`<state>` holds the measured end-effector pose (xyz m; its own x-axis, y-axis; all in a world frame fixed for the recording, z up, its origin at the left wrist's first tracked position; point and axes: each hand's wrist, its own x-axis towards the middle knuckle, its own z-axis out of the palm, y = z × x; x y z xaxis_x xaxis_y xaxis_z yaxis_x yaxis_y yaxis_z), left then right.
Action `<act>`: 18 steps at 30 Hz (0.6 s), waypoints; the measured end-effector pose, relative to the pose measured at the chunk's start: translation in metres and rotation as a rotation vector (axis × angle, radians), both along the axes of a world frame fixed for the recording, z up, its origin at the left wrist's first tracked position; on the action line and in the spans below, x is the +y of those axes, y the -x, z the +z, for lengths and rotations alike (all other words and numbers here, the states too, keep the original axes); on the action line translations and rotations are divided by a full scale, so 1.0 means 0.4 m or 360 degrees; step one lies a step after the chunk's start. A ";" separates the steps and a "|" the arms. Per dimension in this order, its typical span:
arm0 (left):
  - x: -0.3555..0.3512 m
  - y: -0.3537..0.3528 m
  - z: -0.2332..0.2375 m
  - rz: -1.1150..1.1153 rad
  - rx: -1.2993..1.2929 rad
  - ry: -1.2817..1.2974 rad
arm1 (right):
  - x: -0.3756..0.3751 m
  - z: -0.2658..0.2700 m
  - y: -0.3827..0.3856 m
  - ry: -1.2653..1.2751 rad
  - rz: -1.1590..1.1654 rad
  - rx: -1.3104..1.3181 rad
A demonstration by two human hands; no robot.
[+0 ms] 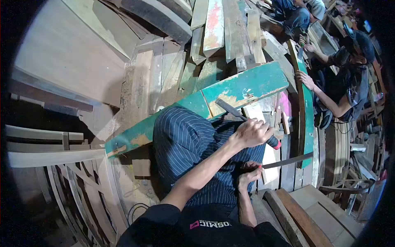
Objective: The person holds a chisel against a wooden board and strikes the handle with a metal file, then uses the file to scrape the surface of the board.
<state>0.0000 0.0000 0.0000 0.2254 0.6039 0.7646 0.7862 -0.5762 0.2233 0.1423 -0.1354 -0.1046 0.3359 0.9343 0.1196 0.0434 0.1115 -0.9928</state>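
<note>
My left hand (253,133) is closed around the black-and-red handle of a chisel-like tool (231,109). Its flat grey blade points up and left, its end overlapping a green painted board (242,88) where bare wood shows. In my right hand (249,176), close to my lap, is a dark flat metal strip (288,161) that extends to the right. The board lies slanted beyond my knees, its paint chipped in patches. Part of it is hidden behind my striped trouser leg (185,131).
At right a co-worker (339,78) has both hands at another green board (306,111). Stacked planks (214,29) lie ahead of me. A wooden frame with slats (74,160) stands at left, and timber beams (296,214) lie at lower right. Another person (298,16) is farther back.
</note>
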 end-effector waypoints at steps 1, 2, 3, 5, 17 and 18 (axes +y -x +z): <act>0.003 -0.009 0.001 0.0017 0.0000 -0.0002 | 0.005 0.046 0.015 0.0030 -0.0031 -0.0109; 0.007 -0.018 0.005 0.0028 0.0000 -0.0008 | 0.010 0.065 0.014 0.0056 -0.0068 -0.0217; 0.002 0.007 -0.003 0.0015 -0.0021 0.0017 | 0.002 0.041 0.025 0.0114 0.0030 -0.0220; -0.008 0.011 0.019 -0.0015 -0.0082 0.0073 | -0.009 -0.009 -0.014 0.0236 0.0221 -0.0241; 0.001 0.005 0.004 0.0007 -0.0054 0.0002 | 0.006 -0.013 0.023 0.0027 -0.0245 0.0063; 0.005 0.005 0.002 0.0009 -0.0018 -0.0024 | 0.008 0.060 0.052 0.0020 -0.0172 0.0220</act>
<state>-0.0021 0.0018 0.0008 0.2131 0.5933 0.7762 0.7871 -0.5750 0.2234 0.1217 -0.1320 -0.0807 0.4469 0.8929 0.0541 -0.0823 0.1012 -0.9915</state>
